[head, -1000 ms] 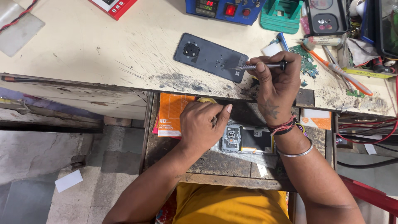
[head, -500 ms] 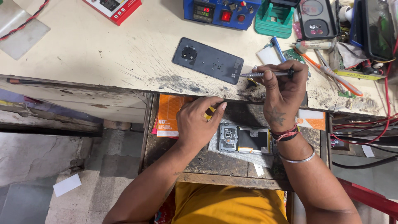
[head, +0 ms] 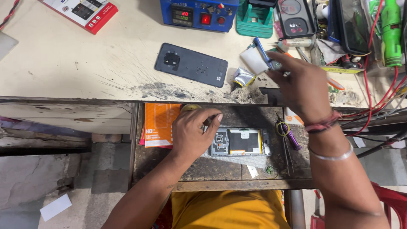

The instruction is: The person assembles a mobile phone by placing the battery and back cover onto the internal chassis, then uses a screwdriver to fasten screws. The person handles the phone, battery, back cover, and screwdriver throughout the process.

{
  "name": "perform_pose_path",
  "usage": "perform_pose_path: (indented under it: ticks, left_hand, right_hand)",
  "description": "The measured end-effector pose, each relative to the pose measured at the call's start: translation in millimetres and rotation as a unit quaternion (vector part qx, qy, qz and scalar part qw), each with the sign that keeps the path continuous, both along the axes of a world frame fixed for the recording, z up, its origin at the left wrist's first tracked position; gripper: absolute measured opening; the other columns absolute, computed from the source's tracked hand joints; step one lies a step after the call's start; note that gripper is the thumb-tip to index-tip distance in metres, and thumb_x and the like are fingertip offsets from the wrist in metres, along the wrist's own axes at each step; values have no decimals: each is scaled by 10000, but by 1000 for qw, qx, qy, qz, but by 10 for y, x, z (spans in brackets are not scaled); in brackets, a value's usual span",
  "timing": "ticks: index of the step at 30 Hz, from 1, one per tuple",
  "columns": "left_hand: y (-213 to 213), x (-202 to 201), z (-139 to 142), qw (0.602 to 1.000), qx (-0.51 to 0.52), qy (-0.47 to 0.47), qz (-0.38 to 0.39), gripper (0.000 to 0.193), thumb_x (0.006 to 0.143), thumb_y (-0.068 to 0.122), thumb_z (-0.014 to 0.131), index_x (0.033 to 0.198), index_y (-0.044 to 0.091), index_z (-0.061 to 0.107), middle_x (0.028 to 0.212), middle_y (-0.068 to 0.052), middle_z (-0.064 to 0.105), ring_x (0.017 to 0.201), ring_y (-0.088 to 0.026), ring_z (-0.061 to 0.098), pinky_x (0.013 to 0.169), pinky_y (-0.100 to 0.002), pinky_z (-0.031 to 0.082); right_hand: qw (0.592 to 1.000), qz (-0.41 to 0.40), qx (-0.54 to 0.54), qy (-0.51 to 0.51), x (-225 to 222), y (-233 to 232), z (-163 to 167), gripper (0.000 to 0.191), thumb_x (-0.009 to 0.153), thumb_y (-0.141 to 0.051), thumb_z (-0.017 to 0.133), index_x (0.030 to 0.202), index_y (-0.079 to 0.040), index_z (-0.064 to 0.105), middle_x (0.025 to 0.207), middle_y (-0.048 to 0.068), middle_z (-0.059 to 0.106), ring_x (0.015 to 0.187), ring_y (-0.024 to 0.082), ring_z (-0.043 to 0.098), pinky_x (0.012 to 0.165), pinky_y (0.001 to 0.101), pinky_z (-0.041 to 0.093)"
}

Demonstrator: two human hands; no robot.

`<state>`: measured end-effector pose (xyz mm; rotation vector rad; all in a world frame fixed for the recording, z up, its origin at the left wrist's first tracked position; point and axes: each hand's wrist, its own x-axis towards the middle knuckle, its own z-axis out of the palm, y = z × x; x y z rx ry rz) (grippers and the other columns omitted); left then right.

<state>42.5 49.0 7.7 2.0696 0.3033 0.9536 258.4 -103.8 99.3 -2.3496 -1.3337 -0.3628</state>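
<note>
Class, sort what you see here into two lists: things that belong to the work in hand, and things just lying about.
In use:
- opened phone body with exposed circuit board, steadied by the left hand
- dark grey phone back cover
- right hand, reaching among the bench tools

Lying about:
- blue bench power supply
- red and white box
- orange packet
- green stand

The left hand [head: 191, 132] rests on the left end of the opened phone [head: 240, 142], which lies in the pull-out tray [head: 169, 169] below the worktop [head: 76, 63]. The right hand [head: 302, 87] hovers over the worktop edge. A dark back cover [head: 191, 65] lies flat on the worktop, near a blue power supply [head: 198, 13].
</note>
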Motion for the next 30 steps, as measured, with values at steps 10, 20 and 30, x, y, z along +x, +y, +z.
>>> perform_pose_path:
  ticks: [10, 20, 30]
  left_hand:
    - [42, -12, -43, 1000, 13, -1, -10, 96, 927, 199, 767, 974, 120, 738, 853, -34, 750, 736, -208, 728, 704, -351, 556]
    - [-12, 19, -125, 999, 30, 20, -18, 113, 941, 239, 758, 979, 133, 754, 890, -20, 784, 729, -168, 748, 713, -338, 572]
    - [-20, 21, -119, 999, 17, 13, -26, 108, 940, 223, 756, 974, 121, 751, 896, -26, 781, 755, -190, 755, 711, -347, 580]
  right_hand:
    - [995, -23, -9, -97, 377, 702, -191, 211, 948, -300, 816, 1064, -131, 766, 892, 94, 760, 793, 308, 727, 670, 450, 546]
    - [987, -54, -147, -43, 700, 768, -65, 291, 830, -221, 765, 1112, -164, 805, 871, 107, 778, 798, 348, 725, 762, 462, 577]
    - [974, -66, -212, 40, 683, 945, 131, 404, 701, -322, 780, 1062, -142, 806, 899, 135, 770, 820, 348, 731, 820, 428, 575]
